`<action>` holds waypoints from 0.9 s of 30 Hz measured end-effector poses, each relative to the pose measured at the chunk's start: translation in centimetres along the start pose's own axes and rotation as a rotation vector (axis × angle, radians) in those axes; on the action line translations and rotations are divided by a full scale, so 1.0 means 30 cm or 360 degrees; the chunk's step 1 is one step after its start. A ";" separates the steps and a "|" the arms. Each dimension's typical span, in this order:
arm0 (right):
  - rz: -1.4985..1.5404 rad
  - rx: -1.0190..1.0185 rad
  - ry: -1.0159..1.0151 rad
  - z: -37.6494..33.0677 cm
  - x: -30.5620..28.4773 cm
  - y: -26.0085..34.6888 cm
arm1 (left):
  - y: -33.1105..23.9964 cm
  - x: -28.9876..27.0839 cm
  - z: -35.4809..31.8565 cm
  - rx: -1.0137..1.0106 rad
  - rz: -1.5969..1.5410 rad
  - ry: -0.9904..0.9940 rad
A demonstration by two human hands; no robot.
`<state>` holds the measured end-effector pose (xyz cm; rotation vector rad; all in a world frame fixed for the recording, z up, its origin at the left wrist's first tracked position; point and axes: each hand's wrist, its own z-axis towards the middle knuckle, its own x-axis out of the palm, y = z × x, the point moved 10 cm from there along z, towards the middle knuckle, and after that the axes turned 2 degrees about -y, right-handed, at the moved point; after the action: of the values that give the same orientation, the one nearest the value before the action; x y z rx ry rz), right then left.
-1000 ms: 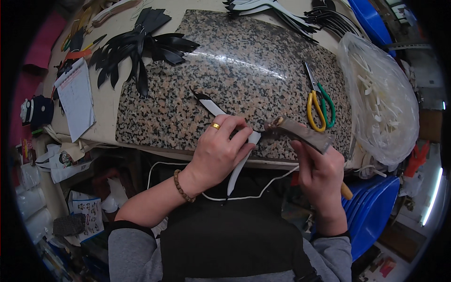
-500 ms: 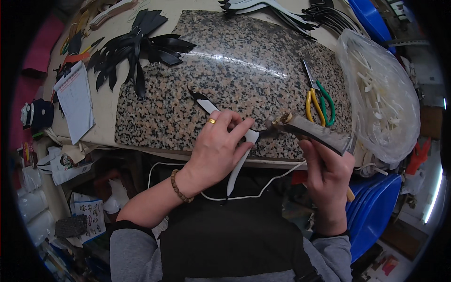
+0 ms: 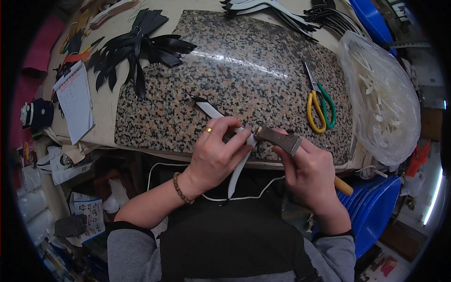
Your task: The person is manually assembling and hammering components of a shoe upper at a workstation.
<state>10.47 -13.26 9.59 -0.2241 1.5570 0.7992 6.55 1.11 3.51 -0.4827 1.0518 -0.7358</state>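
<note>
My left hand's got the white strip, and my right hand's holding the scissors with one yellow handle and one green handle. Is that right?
Not quite: your right hand holds a hammer. The head view shows the scissors, yellow and green handled, lying on the speckled slab. Your left hand does have the white strip.

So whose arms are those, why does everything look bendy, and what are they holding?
Those are a person's own bare arms; there's no robot here. A camera worn on the head looks down, and its very wide lens makes straight edges curve.

The left hand pinches a bent white strip with black ends. The right hand holds a hammer, its head close to the strip. I can't tell if they touch.

Underneath is a speckled stone slab. On it lie scissors with one yellow and one green handle. A bunch of black strips lies partly on its far left.
</note>
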 end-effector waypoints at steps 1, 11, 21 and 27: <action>-0.0023 -0.0014 0.0015 0.007 -0.001 0.003 | -0.012 0.004 -0.001 0.0057 0.0057 0.0016; 0.0055 -0.0037 -0.0107 -0.017 0.011 0.000 | -0.050 0.016 -0.001 0.0155 0.0203 0.0063; 0.0100 -0.0060 -0.0362 -0.028 -0.072 -0.034 | -0.071 0.008 0.006 0.0084 0.0191 0.0107; 0.0359 -0.0060 -0.0390 -0.085 -0.179 -0.018 | -0.044 0.025 0.022 0.0211 0.0138 0.0238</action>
<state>9.66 -16.86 14.30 0.0237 1.3502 0.9940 6.96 -0.32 4.22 -0.2699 1.1475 -0.7677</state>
